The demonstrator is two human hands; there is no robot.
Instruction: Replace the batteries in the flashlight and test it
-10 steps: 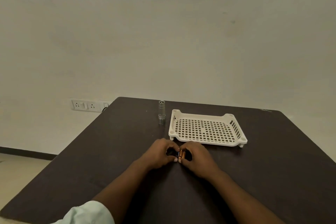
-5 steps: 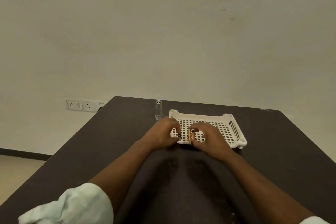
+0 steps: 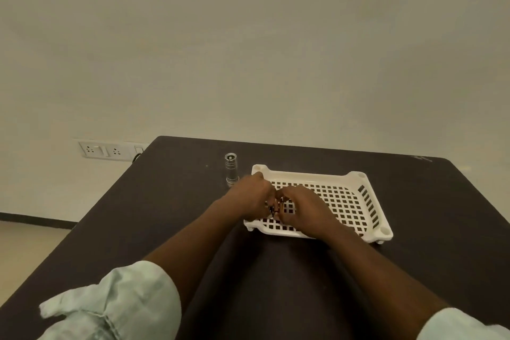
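A silver flashlight (image 3: 231,168) stands upright on the dark table (image 3: 414,270), just left of a white perforated tray (image 3: 358,201). My left hand (image 3: 254,197) and my right hand (image 3: 302,208) meet over the tray's near left part. Their curled fingers pinch small batteries (image 3: 273,210), of which only a dark sliver shows between the fingertips. How many batteries there are is hidden by the fingers.
A wall socket strip (image 3: 107,149) sits on the wall behind the table's far left corner. The table's left edge (image 3: 82,226) drops to the floor. Pale rolled sleeves cover both of my forearms near the bottom of the view.
Both hands carried the batteries away from me, from the bare table in front of the tray to over the tray's near left part. The flashlight has not moved.
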